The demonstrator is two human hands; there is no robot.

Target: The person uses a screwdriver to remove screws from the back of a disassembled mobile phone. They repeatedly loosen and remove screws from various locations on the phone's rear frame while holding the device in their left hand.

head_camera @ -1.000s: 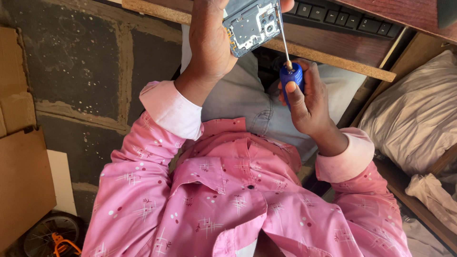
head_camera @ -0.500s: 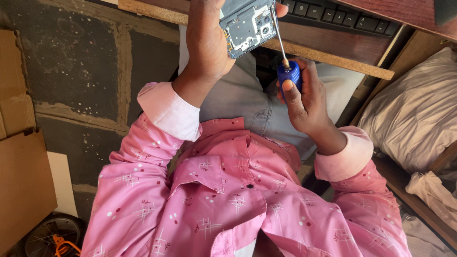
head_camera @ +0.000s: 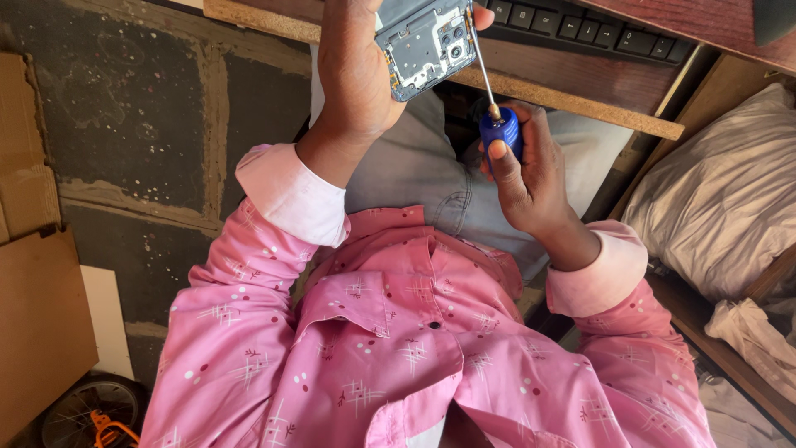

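The left hand (head_camera: 356, 79) grasps an opened phone (head_camera: 424, 43) by its long edges, thumb tip showing at the far side, with the exposed back plate, circuit shielding and camera modules turned toward the head camera. The phone sits near the top of the view, raised in front of the desk edge (head_camera: 572, 99) and just below the black keyboard (head_camera: 580, 25). Judged from its bare internals, the phone is light and rigid but fragile: grip belongs on the frame edges only, clear of the camera lenses and the board. To the right, the right hand (head_camera: 531, 170) closes around the blue handle of a small screwdriver (head_camera: 491, 95), index finger laid along the handle; its thin metal shaft slants up to the phone's right edge, near the camera cluster, where the tip appears to touch. The screwdriver looks light and stiff; its narrow shaft suggests that only slight pressure suits it, since a slip could likely score the board. Further right, a pale pillow (head_camera: 713, 191) lies beside the desk, well apart from both hands.
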